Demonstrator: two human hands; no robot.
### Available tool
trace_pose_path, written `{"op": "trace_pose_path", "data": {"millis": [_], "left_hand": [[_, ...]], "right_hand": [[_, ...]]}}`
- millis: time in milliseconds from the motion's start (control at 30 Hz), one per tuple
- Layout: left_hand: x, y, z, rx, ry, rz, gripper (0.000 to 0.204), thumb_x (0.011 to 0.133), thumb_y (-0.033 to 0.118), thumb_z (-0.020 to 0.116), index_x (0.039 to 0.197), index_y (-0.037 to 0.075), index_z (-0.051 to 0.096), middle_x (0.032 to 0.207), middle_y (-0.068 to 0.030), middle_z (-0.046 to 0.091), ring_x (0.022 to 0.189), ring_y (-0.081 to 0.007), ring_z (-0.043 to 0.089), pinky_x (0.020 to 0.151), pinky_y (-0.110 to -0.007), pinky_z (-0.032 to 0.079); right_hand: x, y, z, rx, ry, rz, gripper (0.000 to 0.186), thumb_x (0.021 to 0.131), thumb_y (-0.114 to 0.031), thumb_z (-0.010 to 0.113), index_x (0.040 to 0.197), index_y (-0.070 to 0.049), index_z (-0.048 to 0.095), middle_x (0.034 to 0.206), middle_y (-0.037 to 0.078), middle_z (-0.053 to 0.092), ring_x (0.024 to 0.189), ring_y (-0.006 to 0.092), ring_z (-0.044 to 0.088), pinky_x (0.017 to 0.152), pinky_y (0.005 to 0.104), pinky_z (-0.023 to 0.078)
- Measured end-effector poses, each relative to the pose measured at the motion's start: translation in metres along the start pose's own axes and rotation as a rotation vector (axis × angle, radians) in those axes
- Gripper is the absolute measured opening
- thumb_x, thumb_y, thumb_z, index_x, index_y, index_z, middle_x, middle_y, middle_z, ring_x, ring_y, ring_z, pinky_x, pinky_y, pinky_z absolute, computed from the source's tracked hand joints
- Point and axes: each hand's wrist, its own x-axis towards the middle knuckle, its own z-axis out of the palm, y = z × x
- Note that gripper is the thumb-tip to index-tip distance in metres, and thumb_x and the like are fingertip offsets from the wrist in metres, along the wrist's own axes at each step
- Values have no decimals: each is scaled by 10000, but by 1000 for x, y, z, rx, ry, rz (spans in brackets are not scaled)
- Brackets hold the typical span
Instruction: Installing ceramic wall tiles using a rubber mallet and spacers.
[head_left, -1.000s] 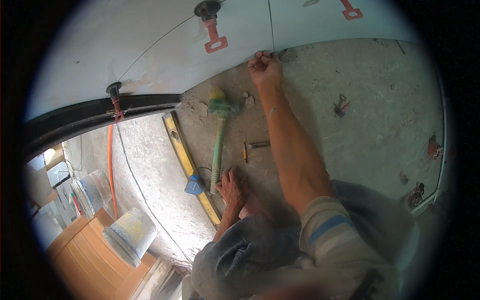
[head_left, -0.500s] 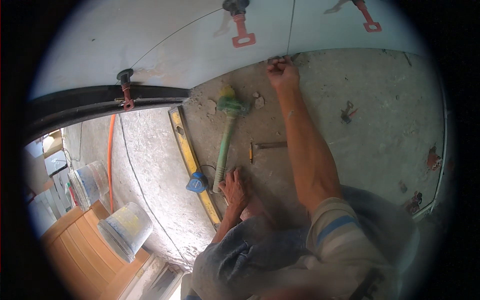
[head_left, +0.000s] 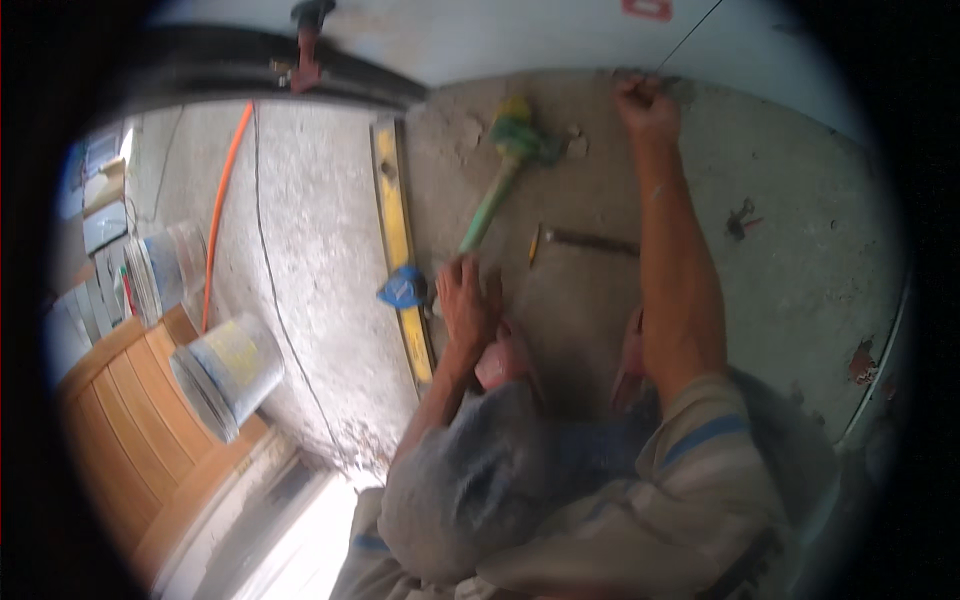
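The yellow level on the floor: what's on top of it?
A blue, rounded tool lies across the yellow level. The stretch of level directly beneath is covered and cannot be seen.

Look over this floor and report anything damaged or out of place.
Near the right edge of the floor, a reddish-brown patch interrupts the grey surface; blur hides whether it is damage or residue. A pale fragment lies beside the head of the green mallet, like stray debris.
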Motion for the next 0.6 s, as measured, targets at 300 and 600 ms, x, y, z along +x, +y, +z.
{"op": "trace_pose_path", "data": {"millis": [300, 600], "left_hand": [[42, 57, 46, -43, -296, 491, 336, 789, 140, 610, 1117, 77, 578, 1132, -125, 556, 1096, -275, 513, 866, -388, 400], [82, 80, 37, 10, -818, 343, 227, 786, 144, 604, 986, 48, 554, 943, -173, 608, 935, -337, 594, 778, -459, 462]], "right_hand": [[-1, -2, -3, -176, -67, -44, 231, 833, 16, 398, 968, -113, 534, 760, 24, 519, 718, 225, 541, 612, 385, 435], [-84, 4, 18, -887, -111, -51, 217, 880, -69, 501, 1055, -84, 627, 845, 19, 621, 789, 173, 594, 673, 314, 457]]}}
